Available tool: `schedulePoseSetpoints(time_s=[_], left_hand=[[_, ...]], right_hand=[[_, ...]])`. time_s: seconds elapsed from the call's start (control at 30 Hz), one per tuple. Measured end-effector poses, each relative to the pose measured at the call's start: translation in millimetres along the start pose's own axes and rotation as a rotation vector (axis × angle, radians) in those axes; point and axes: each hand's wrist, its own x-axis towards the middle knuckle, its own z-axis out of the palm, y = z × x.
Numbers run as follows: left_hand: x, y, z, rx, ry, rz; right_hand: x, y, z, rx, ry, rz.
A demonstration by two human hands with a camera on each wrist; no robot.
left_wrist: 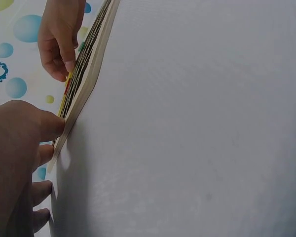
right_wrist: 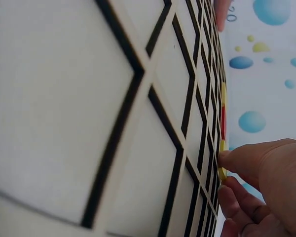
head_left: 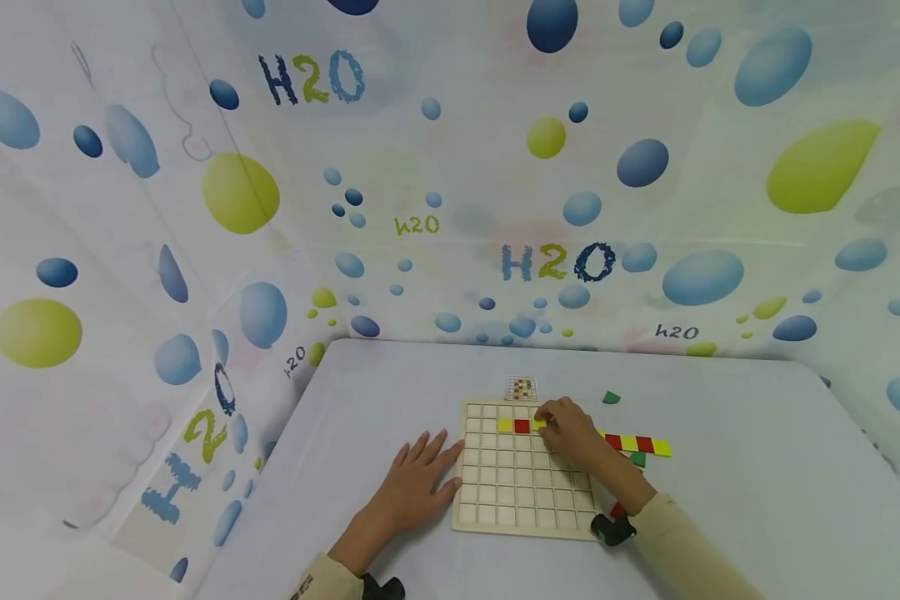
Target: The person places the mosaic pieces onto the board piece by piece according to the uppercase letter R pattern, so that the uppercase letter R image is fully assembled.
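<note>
Two hands, apart. Left hand (head_left: pixel 414 482), fingers spread, touches the left edge of a gridded wooden board (head_left: pixel 525 496). Right hand (head_left: pixel 572 431) pinches a yellow square tile (head_left: pixel 540 423) at the second row from the far edge; whether seated, cannot tell. Left of it in that row: red tile (head_left: pixel 522 427), then second yellow tile (head_left: pixel 505 425). Beyond the board: small patterned card (head_left: pixel 521 387). Farthest: white dotted sheet (head_left: pixel 420 150), printed "H2O".

Yellow tile (head_left: pixel 539 424), apparently on gridded board (head_left: pixel 506 495)
</note>
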Motion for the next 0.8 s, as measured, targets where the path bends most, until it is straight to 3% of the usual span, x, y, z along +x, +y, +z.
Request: schedulePoseSetpoints(time_s=[0.57,0.67,0.8], left_hand=[[-2.5,-1.1,-0.3,0.001,-0.001,0.006],[-2.6,-0.4,-1.4,-0.001,0.0,0.007],[-2.5,-0.1,-1.8,0.008,-0.001,0.009]], right_hand=[[-7.9,-6.2,-7.4,-0.006,-0.021,-0.001],[-10.3,-1.4,-15.8,-0.002,-0.016,0.012],[-11.6,17.6,-35.1,-0.036,0.056,0.037]])
